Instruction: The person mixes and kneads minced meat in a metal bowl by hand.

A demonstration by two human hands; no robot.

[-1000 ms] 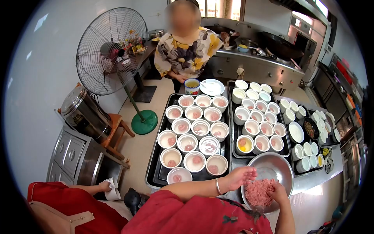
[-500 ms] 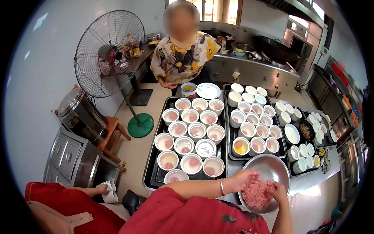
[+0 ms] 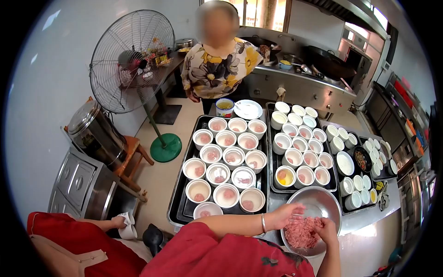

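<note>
A steel bowl [image 3: 333, 204] holds a mound of pink minced meat [image 3: 299, 234]. Over the bowl's left side, my left hand [image 3: 287, 215] has its fingers stretched apart, with a bangle on the wrist; no meat lump shows in it. My right hand [image 3: 326, 230] curls its fingers into the right edge of the mince, their tips partly hidden. White ceramic cups [image 3: 226, 195] stand in rows on a black tray [image 3: 184, 214] left of the bowl, most with a small lump of mince inside. One cup [image 3: 285, 176] on the middle tray also contains yellow egg yolk.
More trays of white cups [image 3: 354, 200] stand at right, near a black dish [image 3: 362, 158] of brown food. An enamel mug [image 3: 224, 107] and a plate [image 3: 248, 110] sit behind. One person [image 3: 217, 69] faces me; another's hand [image 3: 119, 222] holds white cups at left. A floor fan [image 3: 167, 147] stands left.
The view has shifted slightly. My hands stay at the mince with little movement. The person opposite has lowered a hand to their side.
</note>
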